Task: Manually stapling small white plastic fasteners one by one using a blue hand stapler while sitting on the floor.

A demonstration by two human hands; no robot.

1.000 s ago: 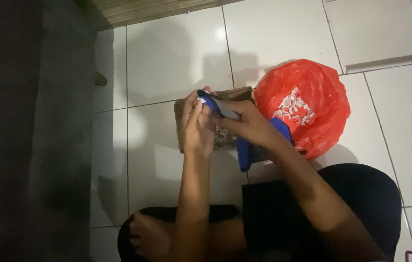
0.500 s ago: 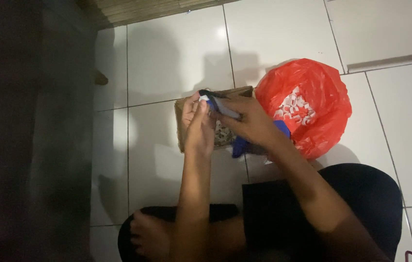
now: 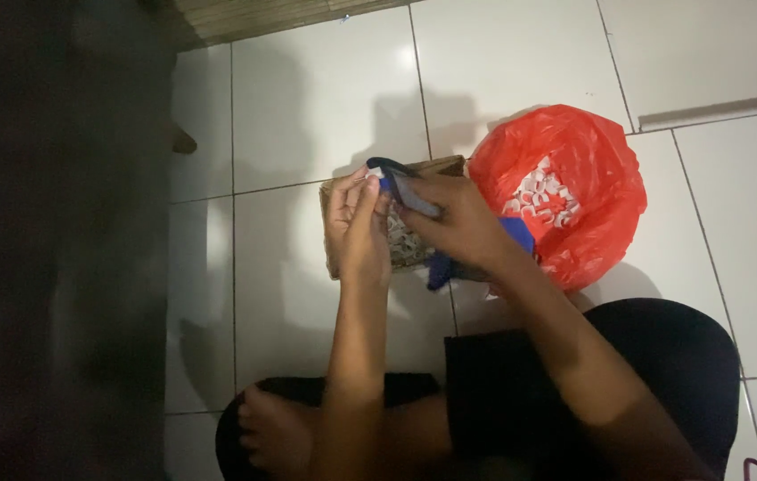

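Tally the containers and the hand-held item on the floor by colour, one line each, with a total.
Red: 1, plastic bag of small white pieces
Brown: 1, cardboard box
Blue: 1, strap-like item held by left hand and right hand
Total: 3

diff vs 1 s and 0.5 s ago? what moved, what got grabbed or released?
Little changed. Both hands, left hand and right hand, keep hold of the blue strap over the brown box; the grip shifted only slightly. Nothing released. The red bag of white pieces stayed put on the tiled floor.
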